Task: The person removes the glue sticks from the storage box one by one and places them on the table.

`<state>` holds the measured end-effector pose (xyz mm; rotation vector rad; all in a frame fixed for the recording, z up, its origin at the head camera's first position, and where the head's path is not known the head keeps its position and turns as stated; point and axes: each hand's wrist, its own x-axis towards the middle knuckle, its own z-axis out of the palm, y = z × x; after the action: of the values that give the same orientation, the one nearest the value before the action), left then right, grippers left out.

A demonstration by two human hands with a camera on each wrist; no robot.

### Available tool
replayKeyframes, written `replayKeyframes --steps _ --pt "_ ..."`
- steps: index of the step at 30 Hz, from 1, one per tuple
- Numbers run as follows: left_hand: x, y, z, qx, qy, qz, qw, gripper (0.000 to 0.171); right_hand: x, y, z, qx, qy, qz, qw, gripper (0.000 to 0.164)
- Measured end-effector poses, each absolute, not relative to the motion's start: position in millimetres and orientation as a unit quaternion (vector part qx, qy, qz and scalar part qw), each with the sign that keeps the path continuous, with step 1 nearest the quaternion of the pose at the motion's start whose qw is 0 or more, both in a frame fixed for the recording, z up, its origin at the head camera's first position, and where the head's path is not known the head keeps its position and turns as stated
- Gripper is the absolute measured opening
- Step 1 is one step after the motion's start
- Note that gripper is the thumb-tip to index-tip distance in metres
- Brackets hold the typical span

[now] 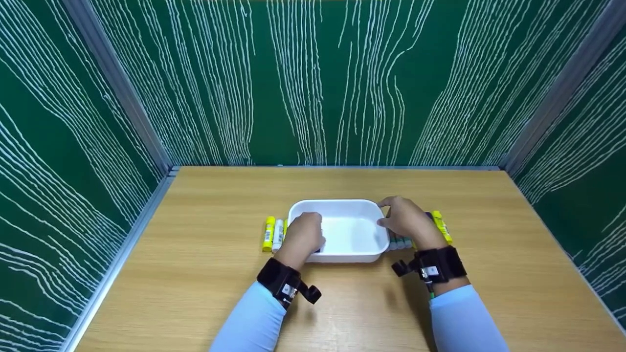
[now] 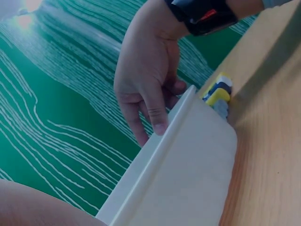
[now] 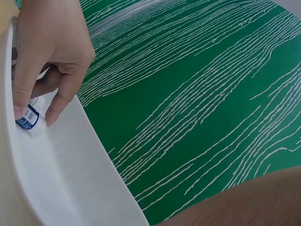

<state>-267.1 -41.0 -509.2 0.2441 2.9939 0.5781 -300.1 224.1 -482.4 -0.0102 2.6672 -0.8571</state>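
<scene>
A white plastic tray (image 1: pixel 349 234) sits on the table. My left hand (image 1: pixel 304 233) reaches into its left end. There, in the right wrist view, its thumb and a finger pinch a small tube with a blue label and white end, apparently a glue stick (image 3: pixel 29 117). Another whitish piece partly shows behind it. At the tray's right rim is my right hand (image 1: pixel 408 220), its thumb over the inside and the index finger stretched to the far corner. In the left wrist view that hand's fingers (image 2: pixel 136 125) look loosely bent, with nothing visible between them.
Yellow (image 1: pixel 268 234) and white (image 1: pixel 278 235) glue sticks stand in a row left of the tray. Right of it are several grey-white sticks (image 1: pixel 400 243) and a yellow one (image 1: pixel 442 228), partly behind my hand. Green panels with white lines (image 1: pixel 303 83) bound the wooden table (image 1: pixel 205 293).
</scene>
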Motion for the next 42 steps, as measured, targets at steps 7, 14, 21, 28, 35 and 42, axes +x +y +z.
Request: replayKeyframes --steps 7,14,21,28,35,42 --pt "-267.9 -44.6 -500.7 0.075 0.968 0.231 0.059 0.017 -300.8 225.7 -484.0 -0.032 0.941 -0.299 0.154 0.056" --pt "-264.1 -48.1 -483.4 0.04 0.953 0.285 0.095 0.047 -300.8 225.8 -483.2 -0.027 0.942 -0.292 0.161 0.057" --pt "-259.2 -55.5 -463.2 0.027 0.948 0.303 0.09 0.051 -300.4 225.4 -482.8 -0.02 0.941 -0.297 0.16 0.056" --pt "-254.2 -69.0 -442.1 0.025 0.946 0.315 0.066 0.052 -300.9 225.2 -482.6 -0.017 0.94 -0.299 0.164 0.057" --pt "-250.0 -83.0 -426.9 0.013 0.95 0.31 0.036 0.052 -299.5 224.9 -483.2 -0.028 0.941 -0.3 0.153 0.056" --pt "-248.4 -94.7 -417.6 -0.003 0.951 0.309 0.028 0.055 -297.5 224.0 -484.1 -0.031 0.941 -0.305 0.142 0.055"
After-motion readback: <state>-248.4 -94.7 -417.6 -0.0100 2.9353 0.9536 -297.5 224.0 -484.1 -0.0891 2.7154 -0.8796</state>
